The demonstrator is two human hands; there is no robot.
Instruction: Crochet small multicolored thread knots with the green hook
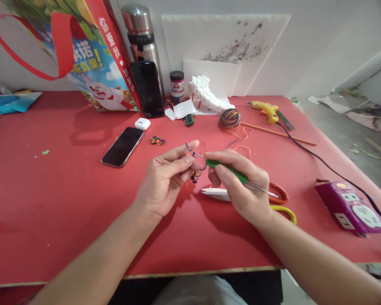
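Note:
My right hand (246, 180) grips a crochet hook (228, 170) by its green handle, and the thin metal tip points left. Pinched between thumb and fingers of my left hand (169, 173) is a small piece of dark multicoloured crochet (195, 174). The hook's tip touches the yarn loops just above the left thumb. An orange strand runs from the work back toward a striped yarn ball (230, 118). Scissors (217, 194) with red and yellow handles lie beneath my right hand, partly hidden by it.
A phone (123, 146), an earbud case (142, 123) and a small crocheted piece (157, 140) lie left of my hands. Behind stand a gift bag (111, 84), a dark phone (147, 89) and a steel flask (146, 40). Rightward are a yellow glue gun (265, 111) and a purple power strip (352, 207).

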